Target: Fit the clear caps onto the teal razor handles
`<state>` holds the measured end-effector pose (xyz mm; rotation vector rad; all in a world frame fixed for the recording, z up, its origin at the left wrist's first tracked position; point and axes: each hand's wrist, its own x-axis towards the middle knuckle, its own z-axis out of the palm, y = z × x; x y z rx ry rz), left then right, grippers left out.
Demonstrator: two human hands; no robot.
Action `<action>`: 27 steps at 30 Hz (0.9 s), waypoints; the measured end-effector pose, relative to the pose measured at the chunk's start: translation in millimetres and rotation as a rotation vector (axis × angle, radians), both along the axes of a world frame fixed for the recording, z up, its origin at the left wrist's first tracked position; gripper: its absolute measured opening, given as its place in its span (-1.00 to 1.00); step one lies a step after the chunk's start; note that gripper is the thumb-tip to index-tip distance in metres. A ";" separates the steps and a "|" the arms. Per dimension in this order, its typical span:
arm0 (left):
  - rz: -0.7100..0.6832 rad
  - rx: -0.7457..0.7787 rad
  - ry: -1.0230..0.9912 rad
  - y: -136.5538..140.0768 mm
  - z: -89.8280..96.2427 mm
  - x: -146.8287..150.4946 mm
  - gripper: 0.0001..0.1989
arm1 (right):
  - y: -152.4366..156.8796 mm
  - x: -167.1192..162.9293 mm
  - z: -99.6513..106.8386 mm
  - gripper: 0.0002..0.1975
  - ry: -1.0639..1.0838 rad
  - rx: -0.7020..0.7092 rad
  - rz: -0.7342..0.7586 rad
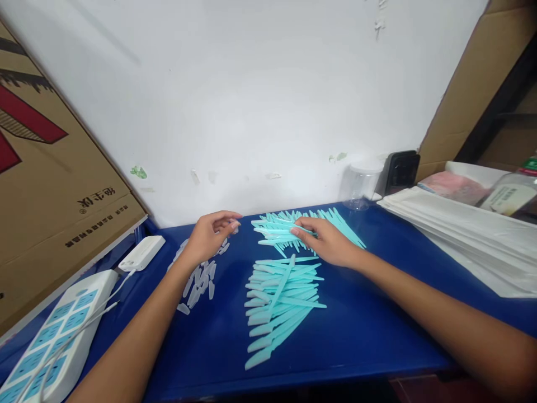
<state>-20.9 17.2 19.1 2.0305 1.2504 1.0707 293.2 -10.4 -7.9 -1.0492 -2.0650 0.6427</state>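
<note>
My right hand (pixel 329 240) is closed around several turquoise eyebrow razors (pixel 272 230), their blade ends pointing left. It is over the far pile of razors (pixel 344 226), near the wall. My left hand (pixel 210 235) is to the left with its fingers curled, pinching what looks like a small clear plastic cap (pixel 235 227). Below and partly behind that hand lie loose translucent caps (pixel 201 282), some hidden by the wrist. Nearer to me is a second pile of eyebrow razors (pixel 281 302), mostly lined up with the wide ends to the left; a few lie crosswise.
On the left of the blue table (pixel 356 324) are a power strip (pixel 62 336), a white adapter with a cable (pixel 142 253) and a cardboard box (pixel 62 184). At the right are a clear jar (pixel 358 187), a black object (pixel 403 170) and stacked white bags (pixel 461 235).
</note>
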 end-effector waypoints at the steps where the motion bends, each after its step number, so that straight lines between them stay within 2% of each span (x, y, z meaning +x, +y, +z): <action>1: -0.005 -0.023 -0.102 -2.6 0.2 5.5 -0.59 | -0.6 -0.5 0.4 -0.61 -0.002 -0.005 0.002; 3: 0.001 -0.040 -0.236 -8.2 0.7 15.1 -0.59 | -1.7 -1.5 1.3 -0.61 -0.008 -0.016 0.003; 5: 0.028 -0.016 -0.274 -13.5 1.0 22.6 -0.60 | -2.8 -2.4 2.0 -0.60 -0.011 -0.022 0.003; 13: 0.144 0.152 -0.145 -23.0 -4.1 34.0 -0.74 | -9.5 -7.0 1.9 -0.62 -0.024 -0.067 0.053; 18: 0.115 0.257 -0.115 -26.2 -8.7 41.7 -0.82 | -13.5 -9.2 2.7 -0.62 -0.043 -0.044 0.082; 27: 0.075 0.246 -0.134 -32.1 -10.6 53.1 -0.82 | -16.6 -10.1 2.7 -0.61 -0.051 -0.025 0.129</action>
